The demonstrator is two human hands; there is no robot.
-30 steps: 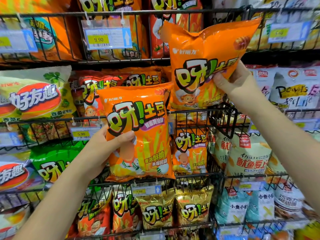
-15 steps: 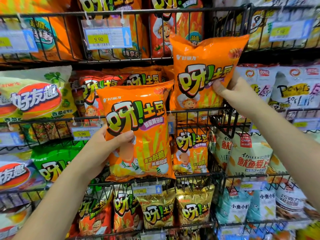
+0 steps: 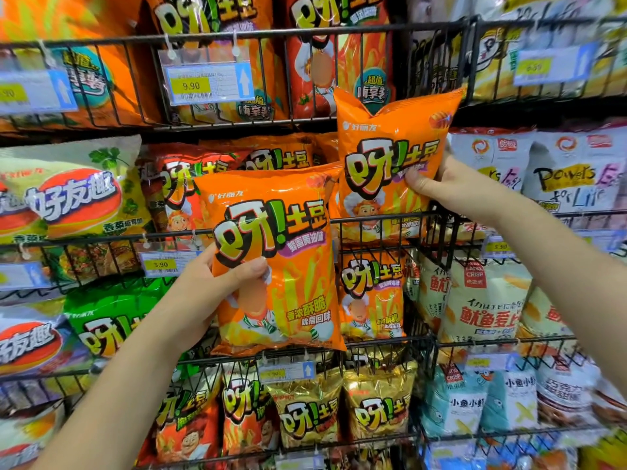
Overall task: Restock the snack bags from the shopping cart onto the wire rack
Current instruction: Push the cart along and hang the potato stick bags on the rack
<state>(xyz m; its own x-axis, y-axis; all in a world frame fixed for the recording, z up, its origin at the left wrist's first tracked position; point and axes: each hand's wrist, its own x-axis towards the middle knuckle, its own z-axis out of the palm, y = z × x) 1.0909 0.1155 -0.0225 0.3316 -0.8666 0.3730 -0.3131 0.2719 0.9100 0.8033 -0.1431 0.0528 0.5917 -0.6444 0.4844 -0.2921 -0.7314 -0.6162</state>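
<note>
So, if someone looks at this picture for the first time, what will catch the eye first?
Two bright orange snack bags stand out. The left hand grips one orange bag at the centre, in front of the wire rack; the right hand holds a second orange bag higher right, its lower edge behind the rack's front wires. A yellow 9.90 price tag hangs at upper left.

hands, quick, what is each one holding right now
Left hand: grips the lower orange bag.
Right hand: pinches the upper orange bag, its bottom inside the wire basket.
</note>
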